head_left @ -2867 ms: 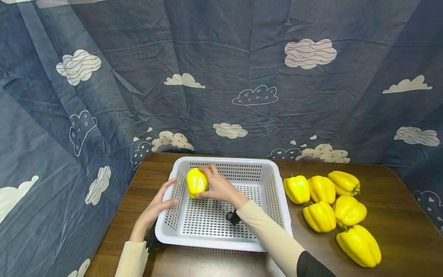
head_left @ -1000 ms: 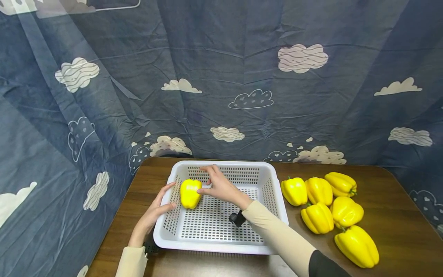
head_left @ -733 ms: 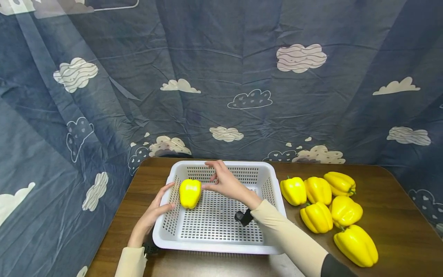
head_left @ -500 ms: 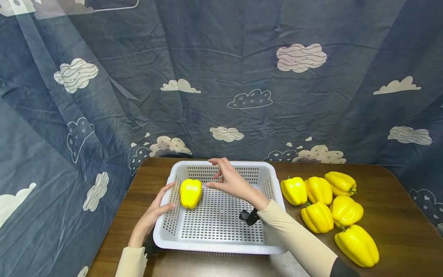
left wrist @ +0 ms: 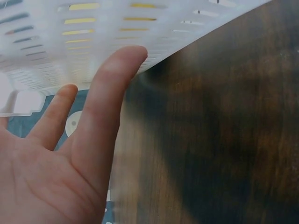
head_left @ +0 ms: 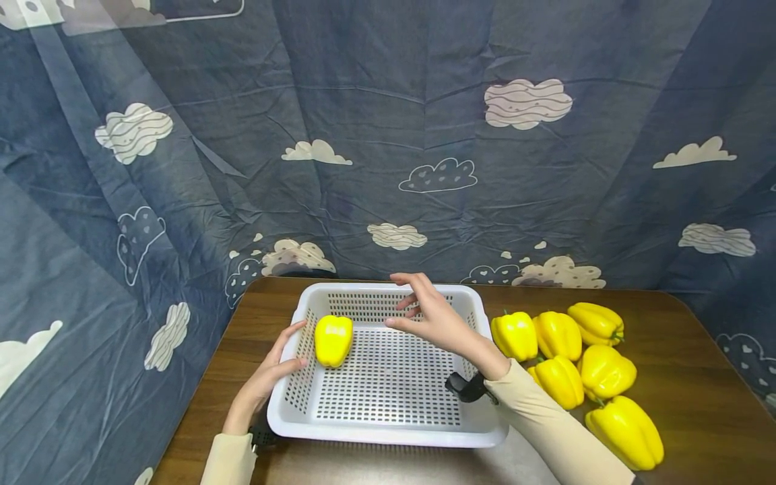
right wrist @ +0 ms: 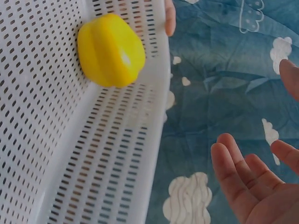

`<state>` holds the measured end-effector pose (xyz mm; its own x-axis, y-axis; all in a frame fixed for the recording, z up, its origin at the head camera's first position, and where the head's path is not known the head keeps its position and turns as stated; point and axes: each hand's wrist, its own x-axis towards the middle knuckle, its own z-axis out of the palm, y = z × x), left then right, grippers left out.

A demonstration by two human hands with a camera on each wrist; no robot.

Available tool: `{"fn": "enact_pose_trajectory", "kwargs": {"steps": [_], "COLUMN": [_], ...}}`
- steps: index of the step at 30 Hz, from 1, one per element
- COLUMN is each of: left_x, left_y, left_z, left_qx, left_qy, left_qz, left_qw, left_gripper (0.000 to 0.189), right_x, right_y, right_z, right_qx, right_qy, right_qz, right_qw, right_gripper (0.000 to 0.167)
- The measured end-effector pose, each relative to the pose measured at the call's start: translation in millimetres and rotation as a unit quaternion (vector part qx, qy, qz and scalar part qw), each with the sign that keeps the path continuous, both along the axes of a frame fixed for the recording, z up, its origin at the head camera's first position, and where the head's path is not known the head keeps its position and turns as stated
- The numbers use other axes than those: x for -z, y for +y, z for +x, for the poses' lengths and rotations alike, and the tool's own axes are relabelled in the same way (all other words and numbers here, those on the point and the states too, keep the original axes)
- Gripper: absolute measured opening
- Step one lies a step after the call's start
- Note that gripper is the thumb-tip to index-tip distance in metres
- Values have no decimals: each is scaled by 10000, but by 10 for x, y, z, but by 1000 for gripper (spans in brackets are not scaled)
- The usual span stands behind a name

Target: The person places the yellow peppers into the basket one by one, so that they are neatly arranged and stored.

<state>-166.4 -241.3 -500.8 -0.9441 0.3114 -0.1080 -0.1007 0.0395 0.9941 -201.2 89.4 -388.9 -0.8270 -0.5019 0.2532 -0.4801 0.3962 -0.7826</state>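
A white perforated plastic basket (head_left: 388,436) stands on the table. Inside, by its left wall, sits one yellow bell pepper (head_left: 333,341), also plain in the right wrist view. My left hand (head_left: 262,378) is at the basket's left side, its fingertips at the rim. The left wrist view has the thumb (left wrist: 105,98) extended along the outer wall, with yellow showing through the slots. Over the back right part of the basket is my right hand (head_left: 435,320), fingers loosely spread and holding nothing, to the right of the pepper.
Several more yellow bell peppers (head_left: 606,372) lie grouped on the brown wooden table (head_left: 685,350), right of the basket. A dark blue cloth (head_left: 364,195) with cloud prints hangs behind the table. A black wrist camera (head_left: 465,386) on the right arm overhangs the basket.
My right hand set the bell pepper down at the left of the basket, let go of it and moved away to the right. My left hand stays at the basket's left side.
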Motion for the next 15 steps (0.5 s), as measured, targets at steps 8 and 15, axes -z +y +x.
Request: {"fn": "enact_pose_trajectory", "kwargs": {"steps": [8,15], "left_x": [1,3], "left_y": [-7,12], "left_z": [7,13], "left_qx": [-47,-56], "left_qy": [-11,-13], "left_qz": [-30,-4], "left_qw": [10000,10000], "left_gripper": [69,69], "right_x": [-31,-18], "right_y": [195,349], "right_z": [51,111], "right_qx": [79,265], "right_qy": [-64,-34], "right_qz": [-46,38], "right_qw": [9999,9996], "right_gripper": [73,73]}}
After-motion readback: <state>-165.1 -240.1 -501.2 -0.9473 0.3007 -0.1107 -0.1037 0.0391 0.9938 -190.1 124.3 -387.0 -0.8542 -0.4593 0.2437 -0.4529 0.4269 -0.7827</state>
